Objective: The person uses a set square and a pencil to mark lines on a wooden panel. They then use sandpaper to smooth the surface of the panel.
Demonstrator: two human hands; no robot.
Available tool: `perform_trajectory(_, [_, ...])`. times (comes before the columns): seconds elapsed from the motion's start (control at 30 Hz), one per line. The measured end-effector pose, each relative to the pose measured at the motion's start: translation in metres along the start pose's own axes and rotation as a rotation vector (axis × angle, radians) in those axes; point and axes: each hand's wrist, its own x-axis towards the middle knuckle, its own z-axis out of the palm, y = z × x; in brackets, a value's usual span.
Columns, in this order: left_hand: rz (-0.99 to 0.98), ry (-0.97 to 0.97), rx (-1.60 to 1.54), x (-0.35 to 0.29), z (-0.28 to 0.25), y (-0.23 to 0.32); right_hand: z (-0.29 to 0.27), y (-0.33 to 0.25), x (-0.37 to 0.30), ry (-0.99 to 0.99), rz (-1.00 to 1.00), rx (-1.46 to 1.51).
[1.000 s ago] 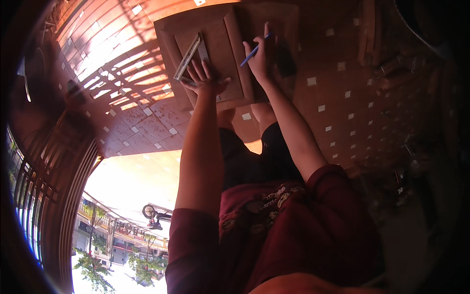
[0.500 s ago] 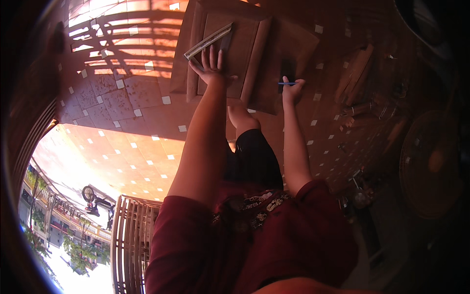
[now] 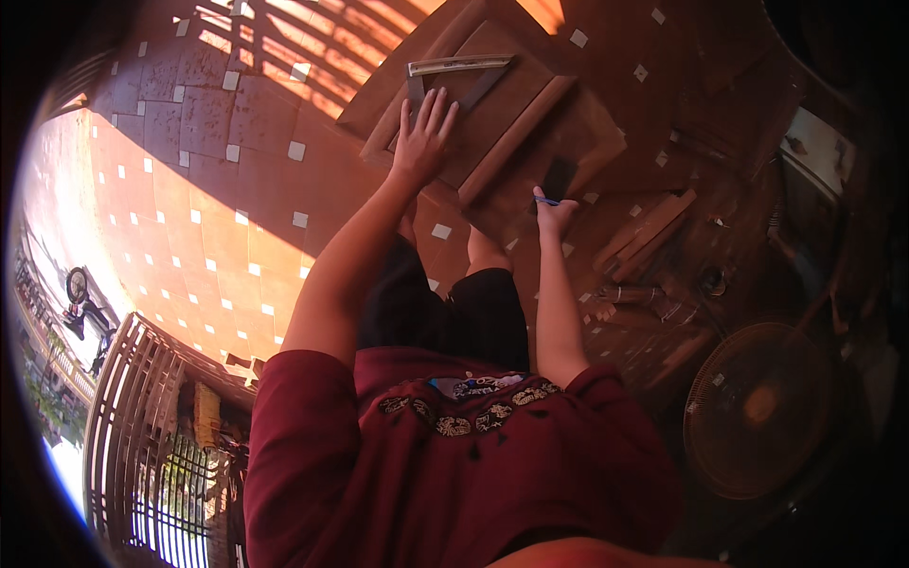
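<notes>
My left hand (image 3: 426, 142) rests with fingers spread on a brown wooden panel (image 3: 502, 118) that has raised rails along its sides. Just beyond my fingertips lies a set square (image 3: 459, 64) with a pale straight edge and dark arms; whether my fingers press on it I cannot tell. My right hand (image 3: 559, 218) is closed around a thin blue pen (image 3: 546, 200), at the near right edge of the wood. A dark rectangular object (image 3: 557, 176) lies beside that hand on the brown surface; its kind is unclear.
Reddish floor tiles (image 3: 256, 204) with small white insets surround the panel. Wood offcuts (image 3: 644, 232) lie to the right, with a round fan (image 3: 757, 407) nearer. Slatted wooden furniture (image 3: 137, 435) stands at the lower left, and a motorbike (image 3: 85, 308) is outside.
The whole view has turned, so the panel and set square appear rotated and farther right. My left hand stays by the square; my right hand still holds the pen.
</notes>
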Motion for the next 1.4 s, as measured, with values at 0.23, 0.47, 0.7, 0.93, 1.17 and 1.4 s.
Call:
perform_trajectory(0.23, [-1.054, 0.435, -0.157, -0.058, 0.008, 0.057, -0.007, 0.056, 0.039, -0.058, -0.605, 0.333])
perform_trajectory(0.47, [-1.363, 0.527, -1.487, -0.065, 0.092, 0.059, -0.074, 0.007, 0.058, -0.153, -0.818, 0.358])
perform_trajectory(0.7, [-1.47, 0.655, -1.059, -0.026, 0.04, 0.041, -0.085, -0.142, 0.096, -0.174, -1.039, 0.522])
perform_trajectory(0.93, [-1.34, 0.534, -0.763, 0.007, 0.027, 0.007, -0.05, -0.23, 0.093, -0.296, -0.82, 0.699])
perform_trajectory(1.17, [-1.239, 0.838, -0.83, -0.006, 0.047, 0.018, -0.02, -0.267, 0.116, -0.191, -0.842, 0.727])
perform_trajectory(1.4, [-1.44, 0.838, -0.766, 0.002, 0.059, 0.016, -0.04, -0.307, 0.102, -0.197, -1.196, 0.349])
